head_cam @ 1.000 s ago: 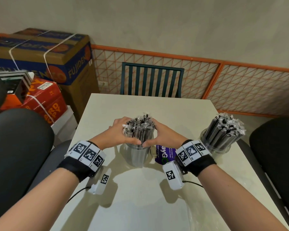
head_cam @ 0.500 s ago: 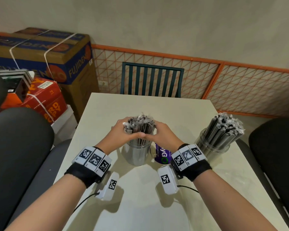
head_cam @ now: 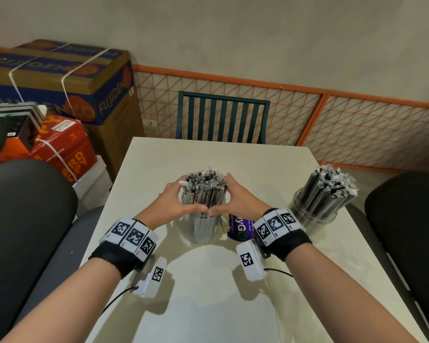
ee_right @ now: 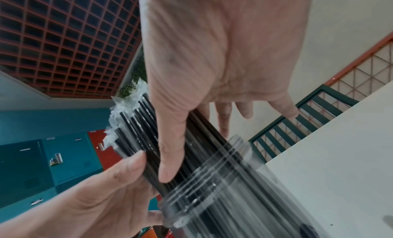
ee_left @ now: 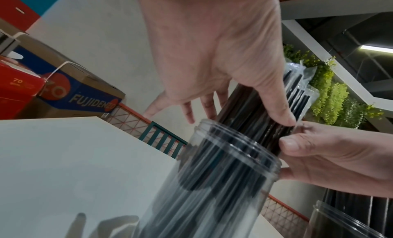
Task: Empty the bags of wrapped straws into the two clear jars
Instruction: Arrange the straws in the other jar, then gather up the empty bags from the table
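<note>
Both hands cup the bundle of wrapped straws (head_cam: 204, 188) where it stands up out of the near clear jar (head_cam: 201, 227), which sits upright mid-table (head_cam: 208, 305). The left hand (head_cam: 175, 206) wraps the bundle from one side and the right hand (head_cam: 235, 204) from the other, thumbs meeting at the front just above the jar's rim — a hold that looks meant to squeeze the loose sticks together and settle them straight, so none splay over the lip. In the wrist views the fingers (ee_left: 187, 110) reach round the back of the bundle while each thumb presses the dark shafts; neither hand is clenched empty, and both grasp the straws. The straws themselves are thin black tubes, each in a crinkled clear wrapper whose frilled ends bristle at the top. The second jar (head_cam: 312, 214), well to the right near the table edge, is already packed, its straws leaning outward. A purple bag (head_cam: 239, 230) lies flat just beside the near jar — apparently emptied, though that is only a judgement.
</note>
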A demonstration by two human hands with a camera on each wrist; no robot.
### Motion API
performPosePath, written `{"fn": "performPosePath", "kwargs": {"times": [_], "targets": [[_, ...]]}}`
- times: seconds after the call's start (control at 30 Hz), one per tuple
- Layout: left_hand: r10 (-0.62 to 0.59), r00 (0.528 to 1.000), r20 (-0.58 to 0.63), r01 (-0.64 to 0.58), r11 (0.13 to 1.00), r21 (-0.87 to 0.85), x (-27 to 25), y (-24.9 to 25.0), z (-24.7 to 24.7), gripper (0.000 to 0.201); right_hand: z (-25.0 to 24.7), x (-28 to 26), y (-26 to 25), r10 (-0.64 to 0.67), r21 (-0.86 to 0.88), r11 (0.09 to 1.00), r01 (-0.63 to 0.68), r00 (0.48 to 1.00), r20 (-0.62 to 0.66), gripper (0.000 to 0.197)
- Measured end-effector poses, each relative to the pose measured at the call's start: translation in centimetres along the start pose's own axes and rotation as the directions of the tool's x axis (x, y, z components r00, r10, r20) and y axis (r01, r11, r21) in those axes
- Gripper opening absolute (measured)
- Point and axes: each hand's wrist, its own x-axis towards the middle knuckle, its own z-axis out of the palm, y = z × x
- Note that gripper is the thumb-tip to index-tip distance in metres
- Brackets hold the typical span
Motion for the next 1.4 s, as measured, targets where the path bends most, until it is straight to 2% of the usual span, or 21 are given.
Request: {"fn": "performPosePath", "kwargs": {"times": [0.23, 0.37, 0.57, 0.73, 0.8, 0.87, 0.93, 1.0, 1.07, 1.13, 1.2, 1.27, 1.33, 1.4], "targets": [[0.028, 0.998, 0.060, -0.031, 0.999, 0.043, 0.3, -0.5, -0.7, 0.096, -0.6, -0.1, -0.1, -0.005, -0.080, 0.997, 0.008, 0.999, 0.033, 0.098], [0.027, 0.997, 0.068, -0.031, 0.998, 0.061, -0.3, -0.3, -0.7, 0.089, -0.7, -0.3, 0.2, -0.017, -0.081, 0.997, 0.019, 1.000, 0.025, 0.092], [0.036, 0.999, 0.029, -0.037, 0.998, 0.049, -1.4, 0.1, -1.3, 0.107, -1.2, -1.1, 1.2, -0.037, -0.080, 0.996, 0.034, 0.999, -0.030, 0.080], [0.026, 0.999, -0.042, -0.024, 0.999, 0.048, -3.1, 1.0, -1.8, 0.077, -1.9, -2.9, 1.7, -0.018, -0.050, 0.999, 0.014, 0.995, -0.094, 0.073], [-0.020, 0.996, -0.088, 0.023, 0.999, 0.027, -4.4, 0.6, -1.8, 0.069, -2.1, -4.4, 1.9, -0.008, -0.013, 1.000, 0.007, 0.993, -0.118, 0.068], [-0.111, 0.990, -0.083, 0.113, 0.993, 0.022, -6.2, 0.0, -1.3, 0.059, -2.4, -6.6, 2.5, -0.006, 0.045, 0.999, 0.013, 0.990, -0.138, 0.060], [-0.249, 0.968, 0.034, 0.246, 0.967, 0.074, -7.9, -0.6, 0.1, 0.050, -2.6, -9.0, 3.5, -0.015, 0.037, 0.999, 0.019, 0.994, -0.104, 0.049], [-0.365, 0.915, 0.169, 0.345, 0.928, 0.138, -9.3, -0.7, 2.5, 0.042, -3.1, -11.6, 5.2, -0.016, -0.012, 1.000, 0.016, 0.999, -0.030, 0.036], [-0.401, 0.888, 0.225, 0.368, 0.913, 0.176, -10.2, 0.0, 5.4, 0.036, -4.1, -14.4, 6.9, 0.009, -0.018, 1.000, -0.008, 0.999, 0.035, 0.030], [-0.402, 0.880, 0.253, 0.367, 0.913, 0.176, -10.4, 0.9, 8.7, 0.034, -5.6, -17.3, 8.8, 0.040, -0.019, 0.999, -0.039, 0.997, 0.061, 0.029], [-0.404, 0.862, 0.305, 0.364, 0.914, 0.181, -10.5, 2.0, 12.1, 0.035, -7.0, -20.0, 11.2, 0.086, -0.022, 0.996, -0.085, 0.996, 0.019, 0.029], [-0.415, 0.841, 0.348, 0.366, 0.909, 0.199, -10.4, 3.0, 15.7, 0.038, -8.0, -22.4, 14.5, 0.193, -0.017, 0.981, -0.195, 0.978, -0.073, 0.037], [-0.443, 0.831, 0.336, 0.369, 0.892, 0.261, -10.2, 3.5, 19.1, 0.048, -8.3, -24.3, 18.1, 0.323, -0.063, 0.939, -0.339, 0.928, -0.184, 0.050], [-0.483, 0.829, 0.281, 0.367, 0.850, 0.377, -10.1, 3.4, 22.2, 0.062, -7.7, -25.7, 21.7, 0.465, -0.109, 0.858, -0.502, 0.849, -0.251, 0.056]]}}
